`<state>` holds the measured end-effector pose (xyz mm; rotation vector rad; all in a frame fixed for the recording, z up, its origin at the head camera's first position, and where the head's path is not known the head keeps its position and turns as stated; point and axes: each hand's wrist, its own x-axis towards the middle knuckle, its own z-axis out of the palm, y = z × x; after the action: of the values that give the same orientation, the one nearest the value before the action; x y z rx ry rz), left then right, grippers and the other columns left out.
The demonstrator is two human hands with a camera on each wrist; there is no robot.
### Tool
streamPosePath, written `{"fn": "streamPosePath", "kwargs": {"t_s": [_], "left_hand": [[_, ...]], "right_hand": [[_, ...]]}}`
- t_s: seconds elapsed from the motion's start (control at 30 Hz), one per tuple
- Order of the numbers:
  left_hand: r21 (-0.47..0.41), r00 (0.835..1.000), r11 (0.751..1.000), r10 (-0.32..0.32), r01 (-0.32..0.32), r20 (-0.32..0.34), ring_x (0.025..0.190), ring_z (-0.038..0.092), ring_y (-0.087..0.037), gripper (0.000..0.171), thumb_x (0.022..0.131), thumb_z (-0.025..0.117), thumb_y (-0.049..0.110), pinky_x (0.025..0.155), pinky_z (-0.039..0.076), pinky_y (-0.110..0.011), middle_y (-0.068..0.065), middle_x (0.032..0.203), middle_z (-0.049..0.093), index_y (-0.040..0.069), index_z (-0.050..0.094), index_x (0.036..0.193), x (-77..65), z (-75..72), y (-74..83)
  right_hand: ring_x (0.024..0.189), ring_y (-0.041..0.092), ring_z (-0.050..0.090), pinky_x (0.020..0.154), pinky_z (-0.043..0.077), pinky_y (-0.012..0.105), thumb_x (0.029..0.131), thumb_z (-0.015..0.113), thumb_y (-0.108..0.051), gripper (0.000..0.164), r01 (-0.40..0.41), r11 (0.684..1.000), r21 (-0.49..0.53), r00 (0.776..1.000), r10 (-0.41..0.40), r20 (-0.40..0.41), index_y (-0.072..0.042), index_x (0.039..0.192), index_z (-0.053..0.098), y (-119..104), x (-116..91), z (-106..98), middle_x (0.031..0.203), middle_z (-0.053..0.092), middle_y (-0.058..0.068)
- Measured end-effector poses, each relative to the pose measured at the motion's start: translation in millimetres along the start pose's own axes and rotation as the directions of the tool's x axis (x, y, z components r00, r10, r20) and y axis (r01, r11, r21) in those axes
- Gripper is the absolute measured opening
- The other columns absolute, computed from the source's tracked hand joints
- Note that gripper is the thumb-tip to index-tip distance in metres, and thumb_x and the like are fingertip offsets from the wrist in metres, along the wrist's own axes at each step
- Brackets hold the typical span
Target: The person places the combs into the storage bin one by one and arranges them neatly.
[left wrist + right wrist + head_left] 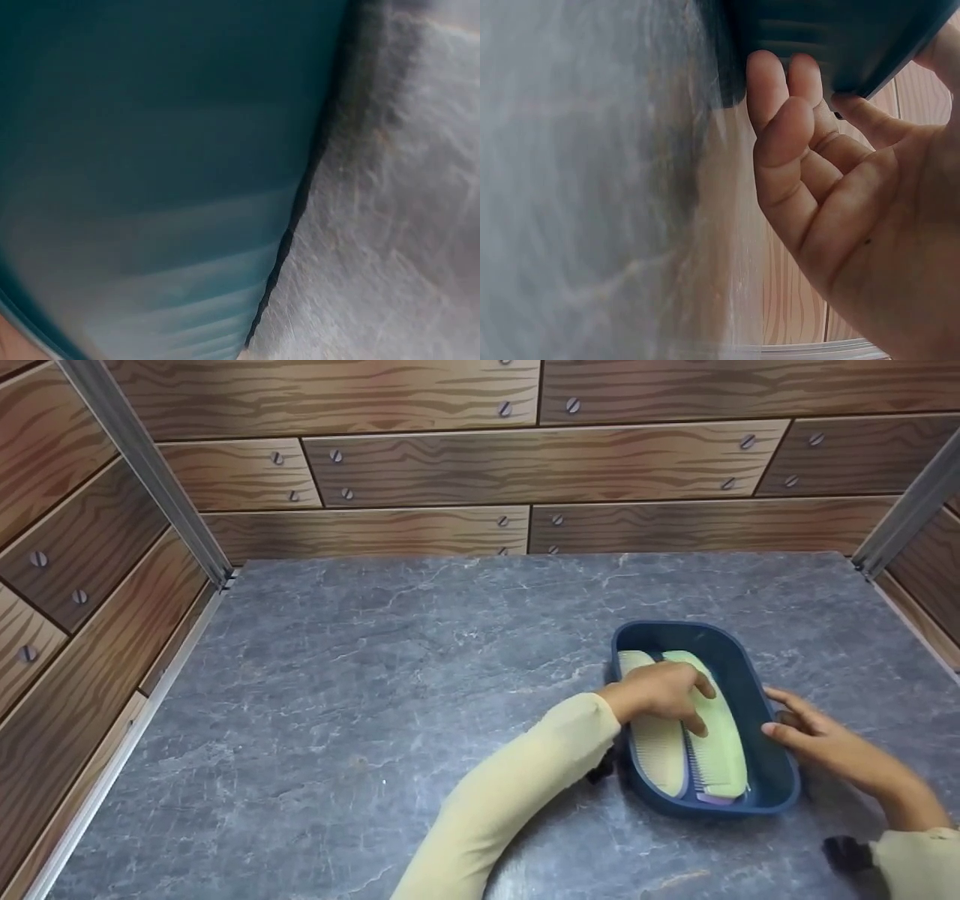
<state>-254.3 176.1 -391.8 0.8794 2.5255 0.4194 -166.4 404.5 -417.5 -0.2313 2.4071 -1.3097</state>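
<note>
A dark blue plastic bin [761, 757] with rounded corners holds several combs. On its left side lies a cream comb [656, 757] with a lavender edge showing beneath. A pale green comb [724, 750] lies beside it, on top of a lavender piece [716, 799]. My left hand [664, 691] reaches over the left rim, its thumb and forefinger spread apart above the green comb; its other fingers are hidden. My right hand [832, 742] holds the bin's right side, thumb at the rim. In the right wrist view, curled fingers [780, 150] lie along the outer wall.
The bin stands on a grey marbled tabletop [375, 682]. Wood-patterned panels [450, 465] close off the back and sides, with metal corner posts [150, 457]. The left wrist view mostly shows the bin's ribbed wall [187, 247], blurred.
</note>
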Motion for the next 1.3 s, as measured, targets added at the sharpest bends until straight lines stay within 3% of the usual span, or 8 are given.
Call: {"fn": "streamPosePath", "kwargs": {"t_s": [0.2, 0.4, 1.03, 1.3], "left_hand": [[0.097, 0.999, 0.994, 0.044, -0.044, 0.004, 0.129, 0.043, 0.001, 0.055, 0.074, 0.081, 0.044, 0.103, 0.036, -0.022, 0.026, 0.138, 0.048, 0.042, 0.061, 0.126, 1.3, 1.8, 0.9], [0.145, 0.998, 0.987, 0.064, -0.062, -0.011, 0.127, 0.043, -0.001, 0.055, 0.074, 0.081, 0.044, 0.100, 0.034, -0.022, 0.026, 0.139, 0.045, 0.043, 0.061, 0.126, 1.7, 2.7, 1.1], [0.107, 0.997, 0.991, 0.080, -0.080, -0.002, 0.121, 0.045, 0.001, 0.053, 0.076, 0.081, 0.038, 0.096, 0.032, -0.022, 0.028, 0.135, 0.050, 0.042, 0.061, 0.125, 3.7, 3.8, 0.4], [-0.010, 0.990, 0.991, 0.133, -0.134, -0.047, 0.125, 0.045, 0.006, 0.047, 0.081, 0.076, 0.038, 0.107, 0.033, -0.026, 0.026, 0.132, 0.055, 0.039, 0.062, 0.126, 0.4, -1.0, 0.5]], "right_hand": [[0.101, -0.013, 0.050, 0.081, 0.049, 0.018, 0.104, 0.041, -0.024, 0.069, -0.003, 1.000, -0.012, 1.000, 0.003, -0.006, 0.005, 0.150, -0.001, 0.1, 0.5, -0.1, 0.143, 0.027, 0.044], [0.102, -0.015, 0.048, 0.081, 0.048, 0.018, 0.104, 0.041, -0.023, 0.068, 0.007, 1.000, -0.011, 1.000, -0.007, -0.009, 0.003, 0.151, 0.000, 1.0, 1.2, -0.7, 0.144, 0.025, 0.044], [0.101, -0.008, 0.055, 0.080, 0.052, 0.022, 0.104, 0.040, -0.022, 0.067, 0.017, 1.000, -0.003, 1.000, -0.017, -0.001, 0.006, 0.150, 0.000, -0.4, 2.1, 0.8, 0.138, 0.033, 0.043], [0.102, -0.013, 0.051, 0.081, 0.050, 0.022, 0.105, 0.039, -0.025, 0.070, -0.010, 1.000, -0.016, 1.000, 0.010, 0.013, 0.006, 0.150, -0.004, -0.7, 0.6, -1.4, 0.143, 0.028, 0.043]]}}
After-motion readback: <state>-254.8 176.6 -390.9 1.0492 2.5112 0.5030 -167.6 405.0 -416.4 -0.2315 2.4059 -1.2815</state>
